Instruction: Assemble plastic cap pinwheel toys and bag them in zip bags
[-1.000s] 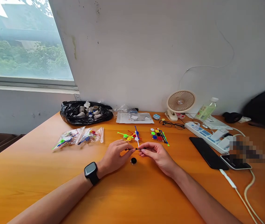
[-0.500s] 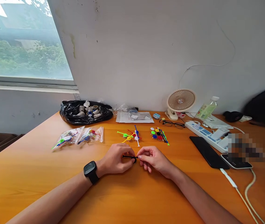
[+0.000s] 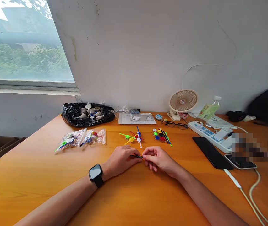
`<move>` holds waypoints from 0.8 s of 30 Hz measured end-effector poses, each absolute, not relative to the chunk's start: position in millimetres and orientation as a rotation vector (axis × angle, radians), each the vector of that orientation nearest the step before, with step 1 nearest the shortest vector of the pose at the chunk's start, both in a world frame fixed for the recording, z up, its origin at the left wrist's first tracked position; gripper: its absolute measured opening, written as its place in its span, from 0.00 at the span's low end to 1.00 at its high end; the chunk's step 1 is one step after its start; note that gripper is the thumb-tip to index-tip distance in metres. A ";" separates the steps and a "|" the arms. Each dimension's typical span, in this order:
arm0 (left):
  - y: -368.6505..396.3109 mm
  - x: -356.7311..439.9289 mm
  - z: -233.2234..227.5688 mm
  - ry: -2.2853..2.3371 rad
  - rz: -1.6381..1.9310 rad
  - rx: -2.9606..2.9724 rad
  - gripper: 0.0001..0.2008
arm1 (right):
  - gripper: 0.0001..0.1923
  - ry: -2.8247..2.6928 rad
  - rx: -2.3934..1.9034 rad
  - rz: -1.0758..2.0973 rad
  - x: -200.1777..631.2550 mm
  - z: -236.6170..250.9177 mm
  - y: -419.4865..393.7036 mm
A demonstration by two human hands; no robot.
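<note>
Black stick (image 3: 137, 156): pinched at its ends between both hands, low over the worktop (image 3: 41, 175). Left hand (image 3: 122, 160), watch (image 3: 96, 175) on its wrist, fingers closed on it; right hand (image 3: 158, 158) likewise. Coloured sticks (image 3: 134, 137) lie just beyond.

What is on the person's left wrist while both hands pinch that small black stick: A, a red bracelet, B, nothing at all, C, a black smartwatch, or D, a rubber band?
C: a black smartwatch with a pale square face sits on the wrist just behind the left hand, which meets the right hand at the thin black stick above the orange table.
</note>
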State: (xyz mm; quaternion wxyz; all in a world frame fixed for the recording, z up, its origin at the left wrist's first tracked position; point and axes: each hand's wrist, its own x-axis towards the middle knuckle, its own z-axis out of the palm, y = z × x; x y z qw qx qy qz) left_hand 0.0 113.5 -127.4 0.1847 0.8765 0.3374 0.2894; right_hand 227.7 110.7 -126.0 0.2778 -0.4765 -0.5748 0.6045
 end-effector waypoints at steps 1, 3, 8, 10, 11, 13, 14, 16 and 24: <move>112.9 0.6 -127.1 0.964 0.806 2.479 0.06 | 0.16 -1.547 -1.284 1.620 228.1 -125.7 110.9; 112.0 1.3 -127.0 0.979 0.802 2.495 0.06 | 0.16 -1.542 -1.284 1.611 228.3 -125.0 110.8; 111.9 1.0 -127.6 0.969 0.821 2.528 0.06 | 0.15 -1.531 -1.290 1.601 226.1 -124.5 110.1; 112.2 0.9 -127.6 0.977 0.827 2.545 0.06 | 0.14 -1.536 -1.305 1.582 224.9 -126.1 110.7; 112.4 0.9 -127.7 0.984 0.829 2.556 0.06 | 0.14 -1.532 -1.308 1.556 224.2 -127.2 111.0; 112.6 1.0 -128.5 0.993 0.837 2.582 0.06 | 0.14 -1.529 -1.303 1.481 223.1 -130.1 111.6; 112.7 1.0 -129.3 0.993 0.838 2.600 0.07 | 0.14 -1.534 -1.295 1.444 222.7 -131.5 111.7; 113.0 1.2 -131.3 0.986 0.837 2.643 0.07 | 0.14 -1.557 -1.280 1.392 222.5 -133.8 111.7; 112.4 2.0 -132.3 0.948 0.839 2.684 0.07 | 0.11 -1.651 -1.351 1.365 224.6 -133.9 110.3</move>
